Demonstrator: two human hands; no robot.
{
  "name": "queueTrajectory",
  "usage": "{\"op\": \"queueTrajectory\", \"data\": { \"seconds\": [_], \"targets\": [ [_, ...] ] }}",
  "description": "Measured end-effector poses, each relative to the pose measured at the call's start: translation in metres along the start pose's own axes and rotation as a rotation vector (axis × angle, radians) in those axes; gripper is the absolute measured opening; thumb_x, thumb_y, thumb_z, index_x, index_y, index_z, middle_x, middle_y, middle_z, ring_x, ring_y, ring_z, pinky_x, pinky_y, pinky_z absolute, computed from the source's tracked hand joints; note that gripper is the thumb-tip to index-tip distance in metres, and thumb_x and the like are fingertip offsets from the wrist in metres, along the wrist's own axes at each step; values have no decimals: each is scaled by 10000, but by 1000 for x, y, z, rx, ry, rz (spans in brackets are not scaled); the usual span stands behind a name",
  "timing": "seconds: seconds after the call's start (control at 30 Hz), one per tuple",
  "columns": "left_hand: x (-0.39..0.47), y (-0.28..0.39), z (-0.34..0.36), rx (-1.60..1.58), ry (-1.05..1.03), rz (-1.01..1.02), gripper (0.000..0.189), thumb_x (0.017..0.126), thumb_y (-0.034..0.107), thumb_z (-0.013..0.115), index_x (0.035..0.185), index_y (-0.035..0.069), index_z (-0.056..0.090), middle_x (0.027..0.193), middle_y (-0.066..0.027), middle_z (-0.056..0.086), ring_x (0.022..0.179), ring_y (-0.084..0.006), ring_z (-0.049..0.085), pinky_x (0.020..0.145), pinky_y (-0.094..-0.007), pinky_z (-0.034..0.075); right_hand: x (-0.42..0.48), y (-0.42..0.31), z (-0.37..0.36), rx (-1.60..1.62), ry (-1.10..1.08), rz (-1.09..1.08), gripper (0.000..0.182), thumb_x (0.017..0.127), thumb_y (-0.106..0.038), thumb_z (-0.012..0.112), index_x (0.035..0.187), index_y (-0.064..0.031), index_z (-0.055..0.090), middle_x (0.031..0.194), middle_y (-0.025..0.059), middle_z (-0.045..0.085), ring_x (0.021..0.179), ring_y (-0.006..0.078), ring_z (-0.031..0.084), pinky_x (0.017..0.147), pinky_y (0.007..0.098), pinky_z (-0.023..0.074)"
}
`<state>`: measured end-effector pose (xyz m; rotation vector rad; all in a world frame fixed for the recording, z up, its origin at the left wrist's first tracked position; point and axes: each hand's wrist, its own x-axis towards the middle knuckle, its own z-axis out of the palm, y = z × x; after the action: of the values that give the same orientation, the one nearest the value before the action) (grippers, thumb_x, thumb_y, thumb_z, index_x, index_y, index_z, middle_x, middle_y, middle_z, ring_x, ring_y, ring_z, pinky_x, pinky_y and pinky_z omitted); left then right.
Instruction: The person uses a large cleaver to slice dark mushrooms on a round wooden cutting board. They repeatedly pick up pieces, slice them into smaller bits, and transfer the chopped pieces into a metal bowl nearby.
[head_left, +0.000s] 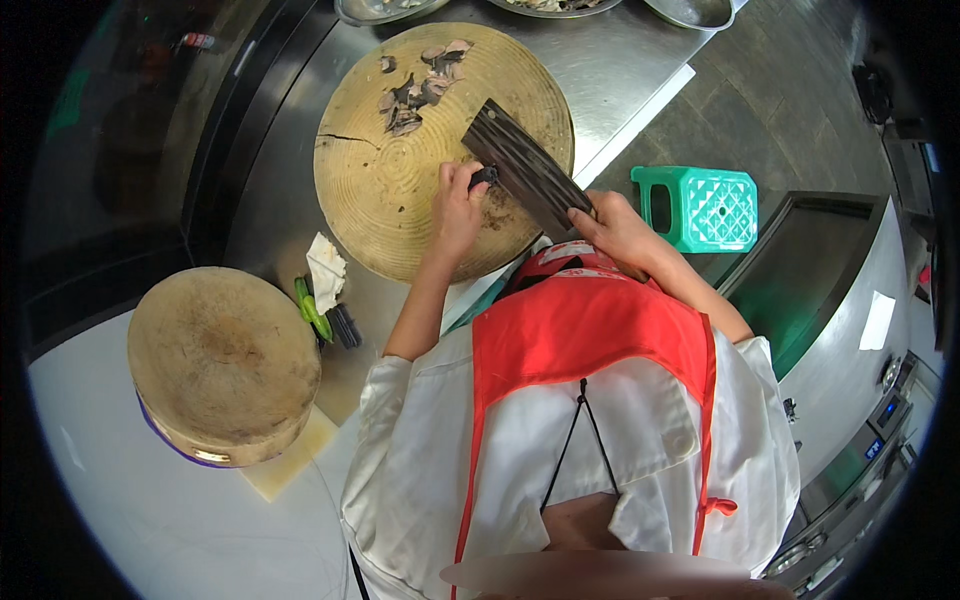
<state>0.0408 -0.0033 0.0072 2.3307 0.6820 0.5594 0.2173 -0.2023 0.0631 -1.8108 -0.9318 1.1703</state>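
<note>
A large round wooden chopping block (375, 202) with a crack at its left lies before me. My right hand (615, 225) grips a dark, broad-bladed cleaver (525, 169) near its lower right end; the blade slants over the block's right part. Beside the blade's left edge, my left hand (459, 202) holds a small dark piece of food (484, 177) between thumb and fingers. Whether the piece touches the blade, I cannot tell. Thin dark and pinkish food slices (424, 90) lie loose towards the block's far side. Brown crumbs lie on the wood below the blade.
A second round chopping block (223, 352) stands at the left. Between the blocks are green peppers (315, 315), a crumpled white cloth (326, 274) and a black brush-like thing (345, 328). Metal bowls (390, 10) stand at the far edge. A green plastic stool (701, 210) is at the right.
</note>
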Motion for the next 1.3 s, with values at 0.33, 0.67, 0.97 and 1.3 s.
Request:
{"op": "queueTrajectory", "data": {
  "seconds": [0.33,0.67,0.97,1.3],
  "targets": [
    [-12,0,4,-82,125,57,230,893,79,629,1117,56,587,991,-141,482,892,-323,540,788,-403,461,36,-6,17,172,-111,51,280,948,-198,556,819,49,574,547,52,523,421,135,488,431,321,410],
    [-7,4,-30,45,29,-76,263,860,122,668,1089,33,576,1008,-153,512,896,-359,568,781,-417,467,62,-19,29,288,-246,159,235,952,-193,560,849,18,561,600,30,521,434,121,475,404,291,403],
    [-9,3,-21,157,113,-77,267,858,124,656,1083,26,550,989,-179,499,918,-382,556,774,-440,459,71,-11,36,392,-280,177,313,961,-205,557,717,-11,532,577,19,500,430,121,466,391,281,403],
    [-39,-26,-2,-661,420,-450,156,927,62,589,1052,-5,523,923,-52,477,784,-128,525,650,-307,473,70,-13,44,243,-236,52,310,966,-191,554,727,7,549,573,46,525,444,121,499,394,304,403]
  ]
}}
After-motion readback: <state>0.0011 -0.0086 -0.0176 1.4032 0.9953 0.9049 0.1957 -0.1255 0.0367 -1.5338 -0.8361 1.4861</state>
